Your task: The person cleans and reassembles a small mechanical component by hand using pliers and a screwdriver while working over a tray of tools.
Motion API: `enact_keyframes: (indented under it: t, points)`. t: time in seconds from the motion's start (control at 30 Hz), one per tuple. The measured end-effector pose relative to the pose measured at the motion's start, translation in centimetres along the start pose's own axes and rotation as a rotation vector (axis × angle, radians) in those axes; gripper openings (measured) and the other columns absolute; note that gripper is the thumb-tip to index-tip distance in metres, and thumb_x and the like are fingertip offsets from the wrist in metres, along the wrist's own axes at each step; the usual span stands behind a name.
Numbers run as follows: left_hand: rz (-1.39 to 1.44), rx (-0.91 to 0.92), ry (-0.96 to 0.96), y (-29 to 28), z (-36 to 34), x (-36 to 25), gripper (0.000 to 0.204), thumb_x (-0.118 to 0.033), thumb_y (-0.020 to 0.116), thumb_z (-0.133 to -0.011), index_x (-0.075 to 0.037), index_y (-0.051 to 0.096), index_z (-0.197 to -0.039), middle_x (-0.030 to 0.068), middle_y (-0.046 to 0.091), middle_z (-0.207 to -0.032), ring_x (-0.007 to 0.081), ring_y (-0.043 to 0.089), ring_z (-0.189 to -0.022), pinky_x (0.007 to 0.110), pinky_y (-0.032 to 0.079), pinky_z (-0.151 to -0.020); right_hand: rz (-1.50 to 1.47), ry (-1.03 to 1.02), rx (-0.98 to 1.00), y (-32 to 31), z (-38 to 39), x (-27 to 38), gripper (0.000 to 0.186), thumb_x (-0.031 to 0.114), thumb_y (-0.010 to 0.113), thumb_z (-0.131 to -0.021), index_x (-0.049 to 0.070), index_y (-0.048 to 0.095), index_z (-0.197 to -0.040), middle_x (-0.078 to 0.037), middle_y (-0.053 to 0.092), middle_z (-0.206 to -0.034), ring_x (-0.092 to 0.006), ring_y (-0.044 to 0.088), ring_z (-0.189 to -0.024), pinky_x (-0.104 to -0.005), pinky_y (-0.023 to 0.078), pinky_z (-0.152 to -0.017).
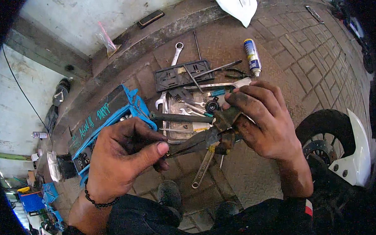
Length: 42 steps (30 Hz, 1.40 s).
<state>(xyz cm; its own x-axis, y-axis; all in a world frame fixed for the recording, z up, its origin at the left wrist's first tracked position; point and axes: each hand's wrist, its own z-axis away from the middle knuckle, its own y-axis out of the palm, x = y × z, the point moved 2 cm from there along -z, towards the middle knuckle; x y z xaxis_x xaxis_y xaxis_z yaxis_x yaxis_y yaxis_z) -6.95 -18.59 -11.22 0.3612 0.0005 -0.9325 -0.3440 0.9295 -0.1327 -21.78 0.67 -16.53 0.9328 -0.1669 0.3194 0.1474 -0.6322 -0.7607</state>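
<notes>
My right hand (266, 119) grips a grimy, dark bundle (205, 139), like sleeved wiring with brownish wrapping, above a metal tray. My left hand (135, 152) has its fingers pinched at the bundle's thin left end; the exact piece between the fingertips is hard to make out. A dark tube (179, 117) runs leftward from the wrapping. In the tray (167, 130) lie wrenches, a teal-handled tool (216, 93) and a round black part (212, 106). A combination wrench (200, 173) sticks out below the bundle.
A blue toolbox (89, 137) stands left, a black plastic case (166, 81) with screwdrivers behind, beside pliers (235, 74) and a spray can (252, 57). A motorcycle wheel (321, 129) with white bodywork (357, 149) is at right. A raised step (131, 40) borders the wall.
</notes>
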Motion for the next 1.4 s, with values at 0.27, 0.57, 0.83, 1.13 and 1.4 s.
enact_keyframes:
  t: [0.27, 0.57, 0.83, 1.13, 1.4]
  points:
    - [-0.025, -0.024, 0.032, 0.1, 0.2, -0.3, 0.015, -0.006, 0.069, -0.080, 0.003, 0.057, -0.084, 0.0073, 0.061, -0.076, 0.0141, 0.063, -0.066, 0.026, 0.052, -0.060, 0.012, 0.022, 0.004, -0.5, 0.0, 0.1, 0.045, 0.008, 0.065, -0.071, 0.008, 0.057, -0.115, -0.011, 0.057, -0.111, -0.0341, 0.051, -0.100, -0.0429, 0.043, -0.088]
    - [-0.009, -0.071, 0.120, -0.2, 0.2, 0.0, 0.013, -0.001, 0.067, -0.080, 0.003, 0.056, -0.085, 0.0096, 0.062, -0.077, 0.0167, 0.063, -0.068, 0.028, 0.053, -0.062, -0.025, 0.095, 0.005, 0.1, -0.4, 0.4, 0.033, 0.007, 0.065, -0.066, 0.005, 0.061, -0.099, -0.011, 0.056, -0.108, -0.0334, 0.053, -0.098, -0.0415, 0.044, -0.083]
    - [0.001, -0.213, 0.271, 0.2, 0.1, 0.3, 0.014, 0.000, 0.067, -0.080, 0.004, 0.055, -0.085, 0.0106, 0.062, -0.079, 0.0188, 0.064, -0.068, 0.031, 0.055, -0.064, 0.062, -0.055, 0.058, 1.0, -0.1, 0.7, 0.020, 0.010, 0.065, -0.058, 0.001, 0.058, -0.074, -0.013, 0.056, -0.108, -0.0315, 0.054, -0.098, -0.0436, 0.045, -0.077]
    - [-0.007, -0.177, 0.233, -0.4, 0.1, 0.2, 0.013, -0.001, 0.066, -0.080, 0.003, 0.054, -0.083, 0.0104, 0.062, -0.079, 0.0194, 0.064, -0.068, 0.032, 0.055, -0.063, 0.037, -0.010, -0.059, 1.0, -0.1, 0.5, 0.030, 0.011, 0.065, -0.070, -0.001, 0.057, -0.096, -0.009, 0.055, -0.104, -0.0273, 0.053, -0.094, -0.0407, 0.042, -0.075]
    - [0.003, -0.161, 0.161, -0.1, 0.2, -0.2, 0.015, -0.002, 0.067, -0.080, 0.002, 0.053, -0.085, 0.0105, 0.062, -0.078, 0.0183, 0.064, -0.067, 0.031, 0.056, -0.062, 0.060, -0.081, -0.040, 1.0, 0.1, 0.3, 0.029, 0.012, 0.065, -0.072, 0.001, 0.057, -0.097, -0.009, 0.056, -0.104, -0.0274, 0.053, -0.092, -0.0414, 0.043, -0.075]
